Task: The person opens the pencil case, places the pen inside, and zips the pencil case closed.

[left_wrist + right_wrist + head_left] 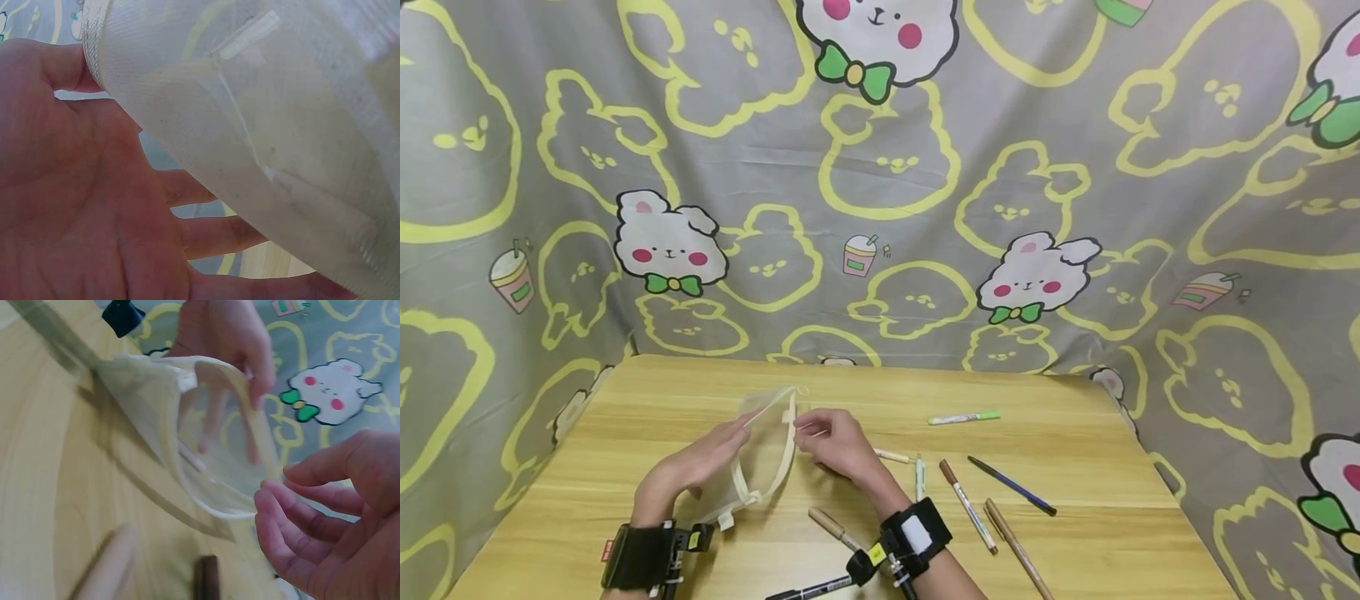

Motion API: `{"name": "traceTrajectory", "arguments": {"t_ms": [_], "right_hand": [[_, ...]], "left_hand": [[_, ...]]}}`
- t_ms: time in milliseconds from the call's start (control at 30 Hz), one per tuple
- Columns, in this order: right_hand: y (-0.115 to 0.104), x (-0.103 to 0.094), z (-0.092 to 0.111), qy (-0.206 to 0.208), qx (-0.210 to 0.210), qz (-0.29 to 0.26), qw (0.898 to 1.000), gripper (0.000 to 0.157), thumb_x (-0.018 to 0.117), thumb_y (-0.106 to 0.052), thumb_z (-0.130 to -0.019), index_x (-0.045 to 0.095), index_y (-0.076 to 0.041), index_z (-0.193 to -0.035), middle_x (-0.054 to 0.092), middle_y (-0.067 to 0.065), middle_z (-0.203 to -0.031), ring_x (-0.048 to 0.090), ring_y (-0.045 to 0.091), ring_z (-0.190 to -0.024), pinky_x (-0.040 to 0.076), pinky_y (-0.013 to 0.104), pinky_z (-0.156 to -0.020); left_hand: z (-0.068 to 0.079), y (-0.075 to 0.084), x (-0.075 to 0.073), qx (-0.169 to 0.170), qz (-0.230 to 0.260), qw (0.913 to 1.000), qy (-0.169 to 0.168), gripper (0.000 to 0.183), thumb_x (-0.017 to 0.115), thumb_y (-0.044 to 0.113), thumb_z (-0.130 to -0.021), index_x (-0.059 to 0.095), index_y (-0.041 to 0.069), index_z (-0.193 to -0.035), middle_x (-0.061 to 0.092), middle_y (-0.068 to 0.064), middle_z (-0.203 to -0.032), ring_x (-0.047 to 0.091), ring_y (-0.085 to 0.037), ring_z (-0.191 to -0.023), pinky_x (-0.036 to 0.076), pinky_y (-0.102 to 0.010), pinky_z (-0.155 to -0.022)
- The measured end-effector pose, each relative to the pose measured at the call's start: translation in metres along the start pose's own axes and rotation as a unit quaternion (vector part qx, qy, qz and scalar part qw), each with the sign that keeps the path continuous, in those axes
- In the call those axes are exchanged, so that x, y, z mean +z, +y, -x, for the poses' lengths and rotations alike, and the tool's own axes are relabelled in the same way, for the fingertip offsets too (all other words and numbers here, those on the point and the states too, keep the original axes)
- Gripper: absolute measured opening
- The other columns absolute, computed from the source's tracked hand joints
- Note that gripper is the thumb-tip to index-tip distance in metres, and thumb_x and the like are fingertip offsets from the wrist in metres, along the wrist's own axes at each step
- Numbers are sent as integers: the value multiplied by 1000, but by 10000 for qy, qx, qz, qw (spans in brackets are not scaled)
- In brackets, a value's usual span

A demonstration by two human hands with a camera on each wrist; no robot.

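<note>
A pale see-through mesh pouch (765, 454) with a cream zipper edge stands tilted over the table, its mouth gaping. My left hand (703, 458) supports the pouch from the left, fingers fairly straight. Seen from the left wrist, the palm (81, 187) faces the mesh and the fingertips are hidden behind it. At the pouch's rim, my right hand (838, 442) pinches the edge between thumb and curled fingers, though the right wrist view shows this contact only faintly. Through the mouth a thin whitish stick-like piece (192, 456) shows, its kind unclear.
Right of the pouch lie a green marker (964, 417), a blue pen (1011, 485), a brown-capped marker (968, 506), a tan pen (1018, 550) and a pale green pen (920, 477). A black marker (808, 590) lies at the front. Patterned cloth (895, 208) surrounds the wooden table (662, 400).
</note>
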State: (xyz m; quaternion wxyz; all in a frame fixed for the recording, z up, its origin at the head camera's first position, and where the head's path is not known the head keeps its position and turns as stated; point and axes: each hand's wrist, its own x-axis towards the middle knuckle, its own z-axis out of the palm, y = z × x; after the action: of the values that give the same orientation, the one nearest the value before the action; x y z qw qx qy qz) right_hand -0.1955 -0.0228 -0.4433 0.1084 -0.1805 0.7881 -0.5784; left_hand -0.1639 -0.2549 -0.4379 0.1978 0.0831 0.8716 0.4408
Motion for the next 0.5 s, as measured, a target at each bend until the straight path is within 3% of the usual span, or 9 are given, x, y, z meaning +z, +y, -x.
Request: {"name": "traceTrajectory", "arguments": {"t_ms": [133,300,500], "right_hand": [[1,-21,12,-74,-310,542,9980,22,66,-16,-93,72,-6,-112,72,8,-101,67,18,-86,57,36,-79],[-2,-48,27,52,-547,908,9944,19,65,-15,-95,72,-8,-111,73,6,-102,66,22,-92,57,39,-80],[-9,-76,45,384,-722,1269,9885,19,64,-14,-95,71,-11,-113,72,3,-100,66,19,-91,58,40,-76]], "left_hand": [[0,-1,-1,53,-183,9998,-49,59,21,44,-108,11,17,-160,-1,-32,-159,2,-65,-134,37,-85,-60],[-1,-1,-3,286,-292,9992,-33,59,20,42,-109,11,13,-160,0,-32,-159,3,-62,-136,33,-88,-66],[-2,-2,-2,66,-132,9999,-87,59,21,43,-109,12,16,-160,-2,-32,-159,3,-66,-133,38,-85,-61]]}}
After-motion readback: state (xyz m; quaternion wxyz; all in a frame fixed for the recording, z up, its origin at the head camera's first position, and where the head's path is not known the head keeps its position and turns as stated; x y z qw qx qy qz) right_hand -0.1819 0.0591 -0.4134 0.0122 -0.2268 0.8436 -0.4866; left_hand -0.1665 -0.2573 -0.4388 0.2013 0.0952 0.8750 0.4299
